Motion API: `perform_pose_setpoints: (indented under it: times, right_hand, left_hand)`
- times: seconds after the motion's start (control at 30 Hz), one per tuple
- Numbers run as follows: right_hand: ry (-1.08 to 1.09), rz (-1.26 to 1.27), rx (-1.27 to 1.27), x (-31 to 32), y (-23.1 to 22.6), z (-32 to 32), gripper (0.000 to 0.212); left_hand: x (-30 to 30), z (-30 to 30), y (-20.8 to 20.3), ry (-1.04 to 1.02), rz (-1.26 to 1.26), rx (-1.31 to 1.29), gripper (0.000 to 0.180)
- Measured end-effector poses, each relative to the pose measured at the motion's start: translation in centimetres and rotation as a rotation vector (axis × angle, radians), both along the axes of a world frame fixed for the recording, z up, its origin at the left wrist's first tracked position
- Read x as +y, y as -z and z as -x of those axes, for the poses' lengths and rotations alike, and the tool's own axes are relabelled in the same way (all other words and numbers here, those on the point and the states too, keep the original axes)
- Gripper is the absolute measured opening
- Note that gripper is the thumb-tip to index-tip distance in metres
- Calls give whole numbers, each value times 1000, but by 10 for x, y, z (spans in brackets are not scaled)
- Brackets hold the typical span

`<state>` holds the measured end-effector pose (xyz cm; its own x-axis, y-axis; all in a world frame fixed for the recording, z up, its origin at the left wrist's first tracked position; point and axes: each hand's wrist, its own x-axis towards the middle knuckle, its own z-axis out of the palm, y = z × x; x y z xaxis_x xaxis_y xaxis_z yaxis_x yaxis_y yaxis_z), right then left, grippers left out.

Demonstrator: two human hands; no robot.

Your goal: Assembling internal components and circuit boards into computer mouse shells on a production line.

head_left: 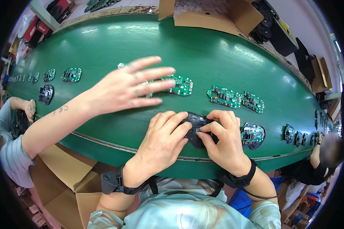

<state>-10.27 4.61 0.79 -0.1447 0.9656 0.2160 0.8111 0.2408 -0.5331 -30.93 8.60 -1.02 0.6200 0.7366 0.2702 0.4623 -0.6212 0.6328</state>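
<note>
A black plastic shell (197,119) with ribs and slots inside lies at the belt's near edge, between my two hands. My left hand (160,135) grips its left side, fingers curled at the rim. On the right side, my right hand (227,143) is closed in a pinch, thumb and forefinger down at the shell's middle. Whatever small piece is between those fingertips is too hidden to name. Just right of my right hand sits another black shell with a green circuit board (253,135) in it.
Green circuit boards (224,96) lie in a row along the green belt (141,42). From the left a co-worker's blurred hand (137,82) reaches over some boards, just beyond my left hand. An open cardboard box (206,23) stands at the far side. Another person (313,160) works at the right.
</note>
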Motion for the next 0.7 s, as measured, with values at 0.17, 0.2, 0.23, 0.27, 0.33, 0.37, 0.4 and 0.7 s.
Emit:
perform_pose_setpoints:
  times: [0.17, 0.2, 0.23, 0.27, 0.33, 0.37, 0.4, 0.7]
  right_hand:
    - [-10, -22, -28, 5, 0, -7, 19]
    - [-8, -19, -27, 6, -3, -8, 19]
    - [-5, -15, -19, 6, -8, -10, 20]
    - [-1, -12, -11, 7, -14, -13, 22]
    - [-3, -27, 12, 10, -25, -28, 24]
    - [-7, -43, 36, 14, -30, -39, 26]
    - [48, -45, -3, 15, -40, -52, 29]
    - [105, 277, -355, 52, -43, -152, 51]
  left_hand:
    - [7, -8, 1, 2, 14, 14, 44]
    - [8, -9, 2, 2, 17, 12, 44]
    - [8, -11, 2, 5, 19, 12, 44]
    - [9, -12, 1, 4, 19, 13, 44]
    - [9, -13, 1, -2, 19, 16, 44]
    - [8, -13, 1, -4, 22, 23, 45]
    - [9, -14, -1, 4, 24, 21, 45]
    - [10, -22, -15, 13, 11, 49, 45]
